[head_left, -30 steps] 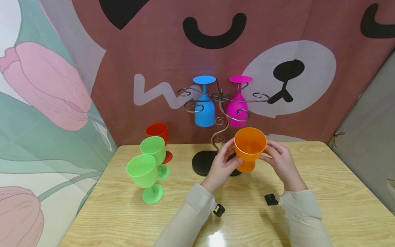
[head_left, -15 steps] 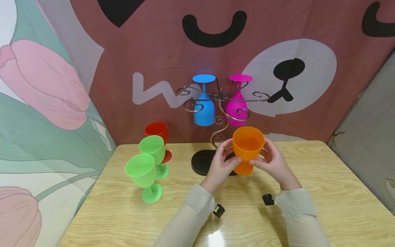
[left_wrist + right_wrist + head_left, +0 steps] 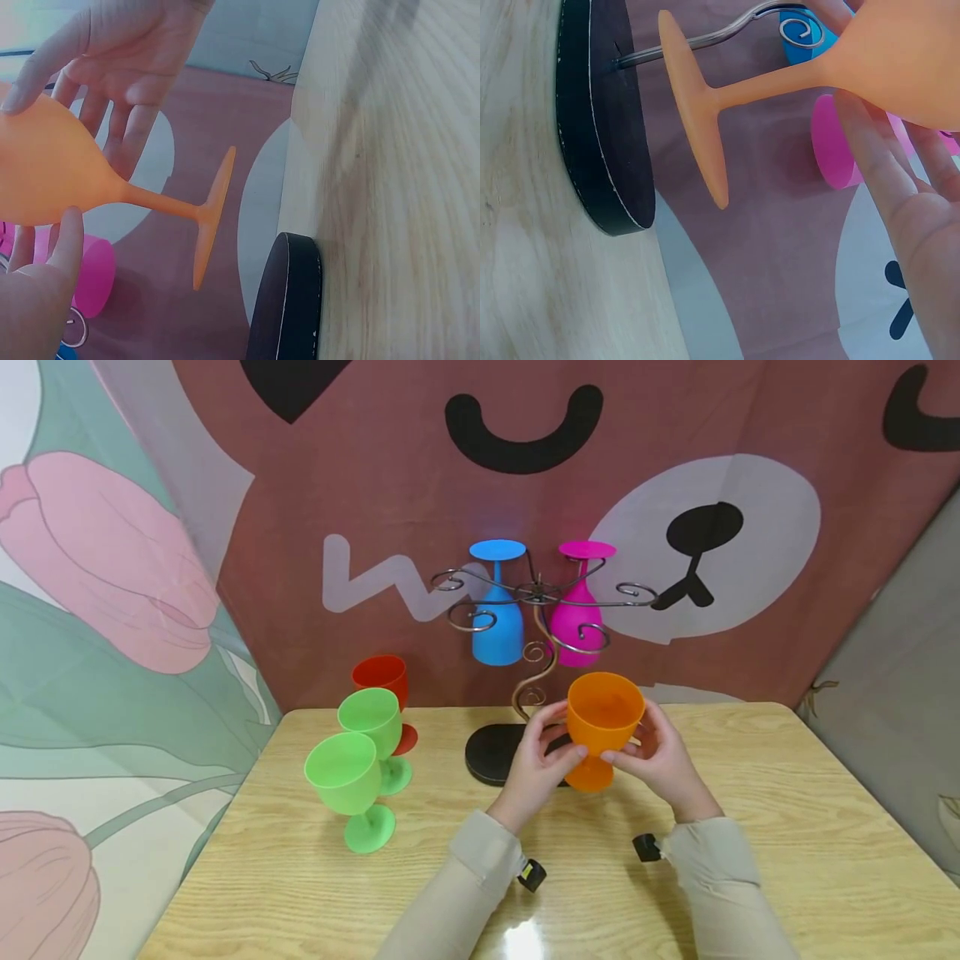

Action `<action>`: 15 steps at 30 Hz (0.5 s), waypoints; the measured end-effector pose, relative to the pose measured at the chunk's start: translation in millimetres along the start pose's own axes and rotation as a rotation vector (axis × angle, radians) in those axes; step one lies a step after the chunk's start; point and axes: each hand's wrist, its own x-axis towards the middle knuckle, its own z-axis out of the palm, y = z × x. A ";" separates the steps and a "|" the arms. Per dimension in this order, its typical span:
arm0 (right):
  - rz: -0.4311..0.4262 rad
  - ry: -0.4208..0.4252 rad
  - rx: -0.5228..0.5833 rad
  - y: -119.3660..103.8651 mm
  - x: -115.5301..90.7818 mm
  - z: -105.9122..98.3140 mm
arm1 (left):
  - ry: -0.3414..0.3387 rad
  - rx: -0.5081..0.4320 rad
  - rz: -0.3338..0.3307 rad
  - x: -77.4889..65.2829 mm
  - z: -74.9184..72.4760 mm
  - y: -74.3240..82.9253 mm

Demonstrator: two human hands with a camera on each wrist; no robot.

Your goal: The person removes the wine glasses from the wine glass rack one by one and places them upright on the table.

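An orange goblet (image 3: 604, 714) is held upright above the table, in front of the rack's black base (image 3: 491, 756). My left hand (image 3: 534, 772) grips its bowl from the left, thumb near the bottom of the bowl. From the right, my right hand (image 3: 666, 768) holds the same bowl, with its thumb across the front. Both wrist views show the goblet's stem (image 3: 161, 199) and foot (image 3: 694, 109) free of fingers. A blue goblet (image 3: 498, 635) and a pink goblet (image 3: 576, 622) hang upside down from the metal rack (image 3: 537, 595).
Two green goblets (image 3: 345, 772) and a red goblet (image 3: 380, 681) stand upright in a row on the left of the wooden table (image 3: 285, 902). Curled rack arms (image 3: 592, 637) stick out just above the orange goblet. A printed cloth (image 3: 360, 468) hangs behind the table.
My right hand has moved left and slightly down, its thumb coming round to the front of the orange goblet. The goblet has shifted slightly left and down. My left hand stays on it.
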 end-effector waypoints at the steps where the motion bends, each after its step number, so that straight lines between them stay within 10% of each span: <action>1: -0.004 0.004 -0.001 0.3 0.0 0.1 | 0.001 0.000 0.003 0.0 0.1 -0.3; 15: -0.025 0.061 0.004 10.0 -1.0 -1.2 | 0.079 0.139 0.029 -4.8 -3.2 -6.5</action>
